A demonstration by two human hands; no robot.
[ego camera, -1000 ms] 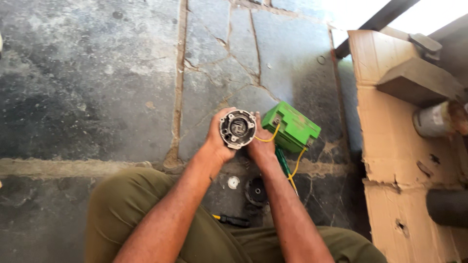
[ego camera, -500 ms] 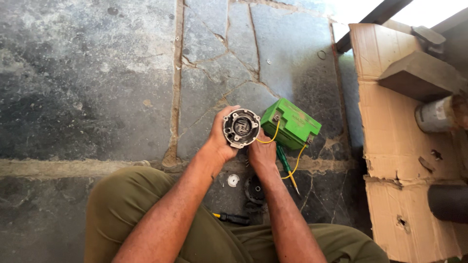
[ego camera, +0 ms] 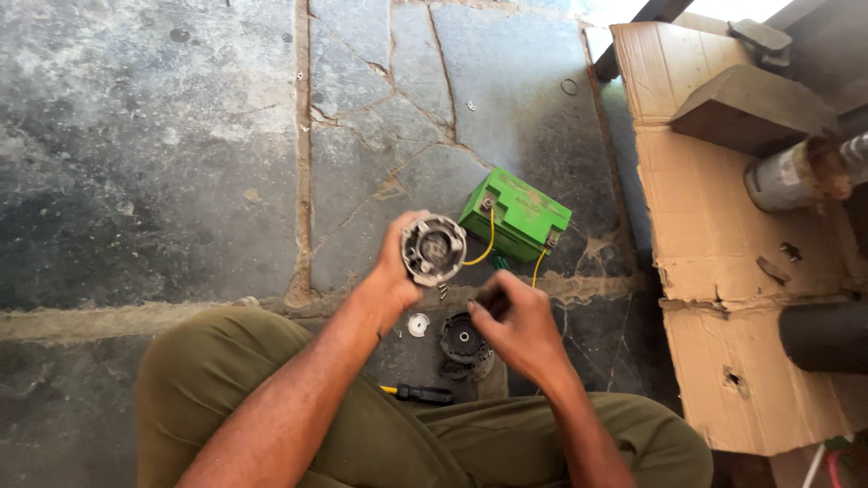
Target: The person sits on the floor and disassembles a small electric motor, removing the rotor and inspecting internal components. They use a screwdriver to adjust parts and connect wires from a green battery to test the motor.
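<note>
The left hand has its fingers clamped round a round grey motor housing, open face up, just left of the green battery on the stone floor. The right hand, below the battery, pinches a small dark part; its fingers are together. A black round cover lies under it. Cardboard borders the battery's right; bare floor opens leftward.

We look to be in a rough repair workshop, working on a cracked stone floor, with motor parts, a green battery, a screwdriver and flattened cardboard around us.
</note>
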